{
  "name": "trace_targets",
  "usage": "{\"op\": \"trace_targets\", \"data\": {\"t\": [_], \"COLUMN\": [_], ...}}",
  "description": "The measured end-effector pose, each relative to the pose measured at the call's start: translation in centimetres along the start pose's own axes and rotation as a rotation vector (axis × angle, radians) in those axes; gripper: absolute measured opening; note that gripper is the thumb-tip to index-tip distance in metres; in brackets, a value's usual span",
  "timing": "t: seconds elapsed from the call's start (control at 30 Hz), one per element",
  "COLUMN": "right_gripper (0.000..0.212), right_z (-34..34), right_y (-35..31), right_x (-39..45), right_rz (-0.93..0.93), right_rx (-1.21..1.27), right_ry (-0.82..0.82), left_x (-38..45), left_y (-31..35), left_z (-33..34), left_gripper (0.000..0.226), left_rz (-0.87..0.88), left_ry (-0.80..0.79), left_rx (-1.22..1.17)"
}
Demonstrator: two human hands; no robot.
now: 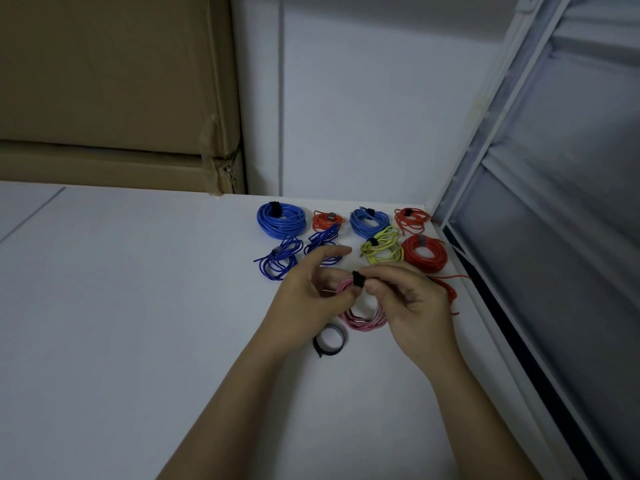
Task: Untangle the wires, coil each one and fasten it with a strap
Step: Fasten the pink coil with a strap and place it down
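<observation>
A pink wire coil (363, 322) is held between both hands just above the white table (138, 306). My left hand (311, 292) grips the coil's left side, with its index finger stretched out. My right hand (405, 299) pinches a black strap (357, 279) wrapped round the top of the coil. A second black strap (329, 340), curled into a loop, lies on the table just below the hands. A loose red wire (450, 289) trails to the right behind my right hand.
Several strapped coils lie in two rows at the back: blue (281, 219), orange (328, 220), light blue (369, 222), red (412, 220), dark blue (278, 259), yellow-green (381, 250), red (424, 253). Cardboard boxes (114, 98) stand at back left, a window frame (502, 254) at right.
</observation>
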State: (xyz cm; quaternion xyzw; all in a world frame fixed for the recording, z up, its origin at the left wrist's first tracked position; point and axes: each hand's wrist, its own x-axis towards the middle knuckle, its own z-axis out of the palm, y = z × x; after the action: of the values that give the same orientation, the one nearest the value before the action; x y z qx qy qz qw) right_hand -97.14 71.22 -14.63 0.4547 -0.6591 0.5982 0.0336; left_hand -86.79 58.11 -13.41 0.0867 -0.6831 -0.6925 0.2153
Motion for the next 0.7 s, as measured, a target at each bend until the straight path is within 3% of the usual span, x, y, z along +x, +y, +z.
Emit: {"op": "trace_targets", "data": {"t": [0.2,0.33,0.47,0.6,0.7], "right_gripper": [0.028,0.023,0.023,0.037,0.031], "right_z": [-0.3,0.1,0.3,-0.4,-1.5], "right_y": [-0.9,-1.4,-2.1,-3.0,-3.5], "right_x": [0.3,0.3,-1.1,-3.2,-3.6], "right_rz": [0.02,0.131,0.022,0.196,0.237], "right_rx": [0.041,0.095,-0.207,-0.261,-0.298], "right_ry": [0.03,0.077,0.133,0.02,0.084], "left_x": [0.1,0.0,-0.3,-0.6,-0.8], "left_y": [0.2,0.5,1.0,1.2,1.1], "left_z": [0.4,0.7,1.0,2.1,3.7], "left_gripper": [0.037,0.034,0.04,0.033,0.023], "left_rz": [0.025,0.096,0.114,0.089,0.018], "left_ry": [0.055,0.113,0.15,0.167,0.137], "left_rx": [-0.015,0.05,0.053,0.106,0.086]}}
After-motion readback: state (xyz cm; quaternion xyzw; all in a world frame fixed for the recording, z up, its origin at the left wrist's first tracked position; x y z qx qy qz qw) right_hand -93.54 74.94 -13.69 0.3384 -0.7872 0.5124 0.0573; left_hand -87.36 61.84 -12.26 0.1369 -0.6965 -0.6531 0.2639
